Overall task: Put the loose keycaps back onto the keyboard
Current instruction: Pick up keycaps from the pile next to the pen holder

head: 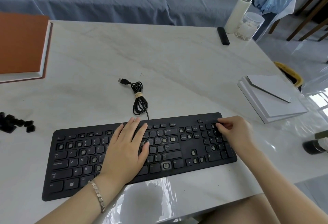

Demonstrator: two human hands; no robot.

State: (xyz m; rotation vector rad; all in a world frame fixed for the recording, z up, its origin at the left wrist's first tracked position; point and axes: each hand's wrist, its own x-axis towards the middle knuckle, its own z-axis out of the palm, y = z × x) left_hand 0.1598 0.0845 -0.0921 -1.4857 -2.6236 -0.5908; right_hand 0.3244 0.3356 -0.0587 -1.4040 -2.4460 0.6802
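Head view: the black keyboard (188,148) is lying on the marble-look table (177,63), with its near edge closest to the person. Bare key sockets (166,165) are showing among its seated keys, along the number row, in the letter rows and around the arrow keys.

The left hand (124,145) is resting palm down on the keyboard's middle. Its fingers are lying straight and slightly spread, with the tips reaching toward the function row. A metal bracelet (97,195) is sitting on that wrist, at the keyboard's near edge.

The right hand (236,133) is hovering over the keyboard's number pad. Its fingers are curling inward, and the thumb and forefinger tips are meeting at the pad's top row. I cannot tell whether a keycap is sitting between them.

The loose keycaps (16,123) are lying in a black pile on the table, well to the left of the keyboard.

The keyboard's USB cable (140,99) is lying coiled and tied just beyond its far edge.

Beyond the keyboard to the far left an orange-covered box (21,46) is resting. To the keyboard's right a stack of white boards (271,97) is lying. Far beyond its right end a white bottle (237,14), a clear jar (249,26) and a small black bar (223,36) are standing together.
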